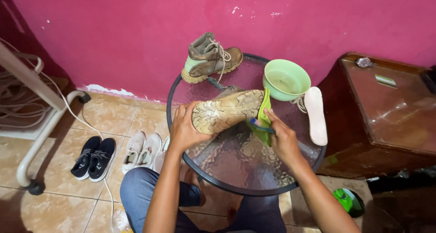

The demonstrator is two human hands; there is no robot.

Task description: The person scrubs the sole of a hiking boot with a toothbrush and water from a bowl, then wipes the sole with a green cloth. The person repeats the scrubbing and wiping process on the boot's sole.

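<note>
Tan boot [227,111] at frame centre, sole up, over round glass table [236,165]. Left hand [184,131] clasping its heel. Right hand [282,137] gripping blue-handled brush [261,125] against green cloth [263,117]. Green bowl [286,81] upper right; second boot [209,58] above.

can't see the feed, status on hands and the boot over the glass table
Left hand grips boot sole-up over glass table. Right hand holds brush at the sole edge. Green bowl and insole close by.
</note>
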